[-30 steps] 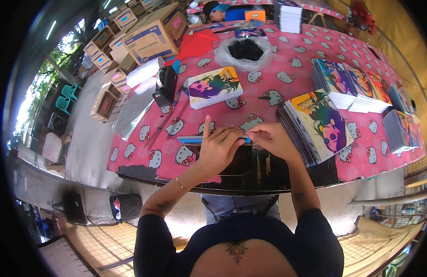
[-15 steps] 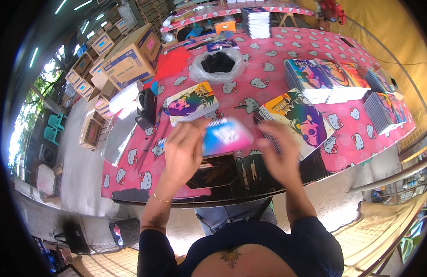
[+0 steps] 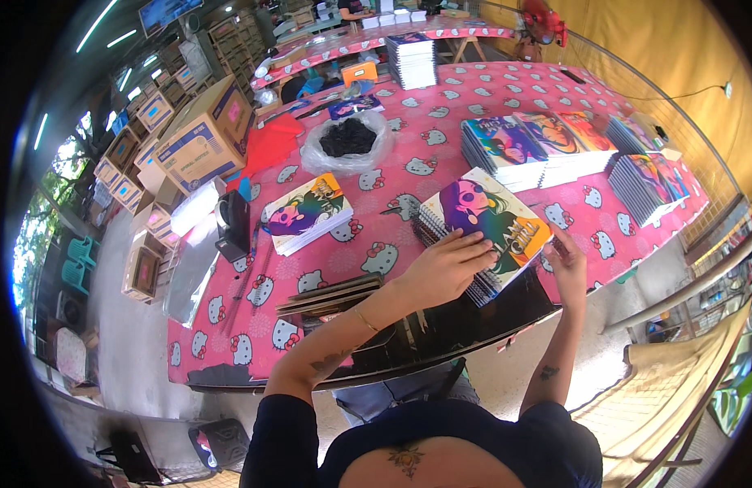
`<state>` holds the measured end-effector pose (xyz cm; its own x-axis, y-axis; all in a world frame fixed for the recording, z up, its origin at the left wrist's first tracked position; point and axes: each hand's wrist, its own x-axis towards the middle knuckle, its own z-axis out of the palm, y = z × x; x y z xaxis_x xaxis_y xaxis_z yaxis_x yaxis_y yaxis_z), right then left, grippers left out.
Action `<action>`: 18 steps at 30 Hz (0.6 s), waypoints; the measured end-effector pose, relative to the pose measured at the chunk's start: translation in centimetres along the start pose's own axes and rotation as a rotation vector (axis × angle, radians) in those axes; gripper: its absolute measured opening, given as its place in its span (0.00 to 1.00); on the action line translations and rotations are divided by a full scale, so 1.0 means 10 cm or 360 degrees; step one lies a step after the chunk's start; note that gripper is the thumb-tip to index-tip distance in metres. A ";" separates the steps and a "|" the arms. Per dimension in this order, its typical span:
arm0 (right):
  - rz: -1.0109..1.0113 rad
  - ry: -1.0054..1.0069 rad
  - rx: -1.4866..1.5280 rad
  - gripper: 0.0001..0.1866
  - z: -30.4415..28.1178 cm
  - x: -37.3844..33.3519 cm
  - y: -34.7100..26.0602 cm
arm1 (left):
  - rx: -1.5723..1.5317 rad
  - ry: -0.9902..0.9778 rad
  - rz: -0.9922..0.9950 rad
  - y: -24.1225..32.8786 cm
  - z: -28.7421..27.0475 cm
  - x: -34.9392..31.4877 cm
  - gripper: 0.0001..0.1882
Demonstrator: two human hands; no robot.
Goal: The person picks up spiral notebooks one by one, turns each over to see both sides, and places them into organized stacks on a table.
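— Where are the hands right now?

— Both are on the nearest stack of spiral notebooks (image 3: pixel 483 229), which sits at the near edge of the table (image 3: pixel 441 163), toward its right half. The left hand (image 3: pixel 446 268) lies flat on the top cover, fingers (image 3: pixel 476 246) spread and stretched out, pressing down rather than gripping. The right hand (image 3: pixel 569 262) is at the stack's right corner, fingers curled against the edge; whether it actually pinches a cover I cannot tell.

— And the top notebook?

— Colourful cover (a face with sunglasses), spiral binding along the left side, lying tilted to the table's edge.

— What else is close by?

— Left of the left forearm, a small pile of dark flat boards (image 3: pixel 330 294) near the front edge. Further left, another notebook stack (image 3: pixel 308 213) beside a black tape dispenser (image 3: pixel 233 225). Behind, mid-table, a clear plastic bag of black pieces (image 3: pixel 347 140). Toward the right edge, more rows of notebooks (image 3: pixel 539 146). Cardboard boxes (image 3: pixel 198 134) stand off the far left corner.
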<state>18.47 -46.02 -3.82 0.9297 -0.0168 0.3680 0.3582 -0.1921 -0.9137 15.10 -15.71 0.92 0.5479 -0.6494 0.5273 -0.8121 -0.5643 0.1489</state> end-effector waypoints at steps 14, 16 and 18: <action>-0.0814 0.0782 -0.0002 0.12 0.18 -0.17 -0.63 | 0.0704 0.0046 -0.0856 -1.62 -1.13 -2.04 0.16; -0.1027 0.0674 -0.0086 0.12 0.43 -0.22 -0.81 | 0.0623 0.0060 -0.1013 -1.59 -1.19 -1.96 0.12; -0.1059 0.0302 0.0295 0.13 0.88 -0.28 -0.96 | 0.0580 0.0039 -0.1260 -1.63 -1.33 -1.95 0.11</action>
<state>13.16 -35.55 2.37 0.4842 -0.1275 0.8656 0.8683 -0.0511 -0.4933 14.96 12.89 -0.68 0.9163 0.0115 0.4004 -0.0771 -0.9759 0.2043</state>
